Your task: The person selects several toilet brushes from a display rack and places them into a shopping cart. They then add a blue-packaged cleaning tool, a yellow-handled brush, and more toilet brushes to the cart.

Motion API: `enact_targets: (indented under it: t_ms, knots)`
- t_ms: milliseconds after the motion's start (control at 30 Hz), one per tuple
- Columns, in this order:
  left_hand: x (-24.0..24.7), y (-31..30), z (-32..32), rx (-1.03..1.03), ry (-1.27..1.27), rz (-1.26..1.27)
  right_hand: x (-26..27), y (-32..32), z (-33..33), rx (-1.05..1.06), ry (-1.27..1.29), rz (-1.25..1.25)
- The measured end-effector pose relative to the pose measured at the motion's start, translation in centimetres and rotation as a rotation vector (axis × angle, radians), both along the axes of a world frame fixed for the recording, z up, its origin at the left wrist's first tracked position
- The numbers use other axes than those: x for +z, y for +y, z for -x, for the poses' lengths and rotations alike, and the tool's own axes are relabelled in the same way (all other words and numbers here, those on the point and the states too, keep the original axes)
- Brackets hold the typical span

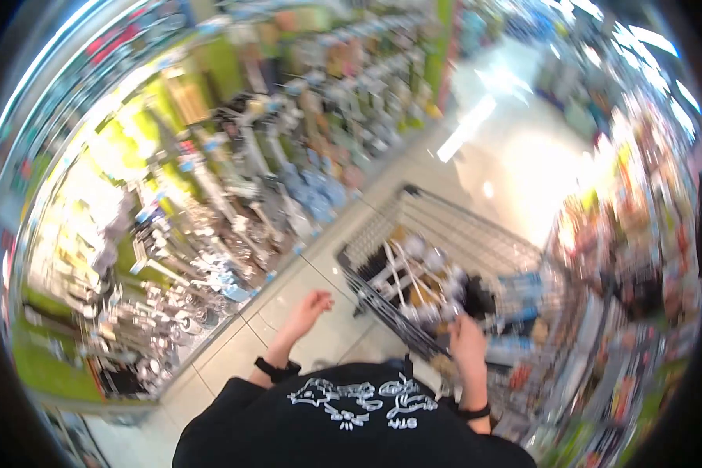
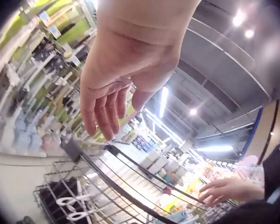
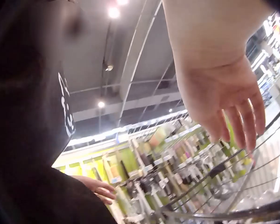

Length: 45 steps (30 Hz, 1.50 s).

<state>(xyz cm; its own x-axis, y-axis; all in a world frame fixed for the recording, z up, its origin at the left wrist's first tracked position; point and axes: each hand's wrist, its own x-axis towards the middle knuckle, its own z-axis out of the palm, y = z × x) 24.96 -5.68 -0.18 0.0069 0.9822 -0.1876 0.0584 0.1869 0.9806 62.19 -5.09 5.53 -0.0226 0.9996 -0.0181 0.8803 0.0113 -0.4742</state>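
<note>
A metal wire shopping cart (image 1: 476,226) stands in front of the person, slightly to the right. Inside it lies a blurred heap of long white-handled goods (image 1: 402,277), with dark bristly parts among them. White loops (image 2: 77,207) show through the wire in the left wrist view. The left hand (image 1: 310,313) hovers left of the cart, its fingers loosely extended and holding nothing; in its own wrist view, the left hand (image 2: 123,88) hangs palm down. Over the cart's near side is the right hand (image 1: 468,343). Its relaxed fingers (image 3: 247,123) hang down by the cart rim, gripping nothing.
Racks of hanging brushes and cleaning tools (image 1: 249,148) line the left side. On the right, shelves of packaged goods (image 1: 616,203) stand close beside the cart. A shiny tiled aisle (image 1: 476,148) runs ahead between them.
</note>
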Motion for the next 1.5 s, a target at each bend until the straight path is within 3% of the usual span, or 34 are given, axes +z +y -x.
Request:
enact_targets:
  t_ms: [67, 167, 233, 333, 400, 433, 633, 900, 1167, 1367, 1467, 1500]
  knots:
    - [-0.1, -3.1, 4.7, 0.144, 0.011, -0.055, -0.1, 0.4, 5.9, 0.156, -0.095, 0.056]
    - [0.6, -9.4, 11.5, 0.345, 0.066, -0.065, -0.7, 0.7, 15.2, 0.444, -0.004, 0.053]
    - [-1.7, -13.6, 16.0, 0.482, 0.077, -0.130, -0.8, 0.4, 21.0, 0.569, 0.042, 0.083]
    - [-0.2, -20.8, 20.4, 0.665, 0.134, -0.072, 1.0, -1.1, 29.3, 0.714, -0.036, 0.174]
    - [2.8, -24.7, 21.6, 0.803, 0.092, -0.068, 1.6, -0.7, 34.5, 0.788, 0.017, -0.007]
    - [3.7, -26.4, 22.4, 0.863, 0.081, -0.073, 1.7, -0.9, 36.7, 0.847, 0.026, 0.039]
    - [1.5, -35.6, 25.4, 1.217, -0.042, -0.042, 2.6, -2.6, 48.4, 1.096, -0.033, 0.121]
    - [2.7, -37.8, 32.9, 1.280, 0.012, -0.039, 1.2, -1.7, 62.8, 1.140, 0.060, 0.116]
    - [3.1, -37.6, 49.0, 1.321, 0.000, -0.057, 2.1, -0.2, 82.2, 1.147, 0.257, -0.018]
    - [4.8, -35.3, 59.5, 1.257, 0.105, -0.189, 9.8, 1.7, 97.8, 1.277, 0.688, -0.008]
    - [6.2, -32.9, 63.0, 1.202, 0.110, -0.233, 11.0, 4.3, 106.6, 1.285, 0.875, -0.094]
    - [6.3, -32.1, 64.2, 1.162, 0.150, -0.231, 11.3, 5.4, 109.6, 1.254, 0.846, 0.004]
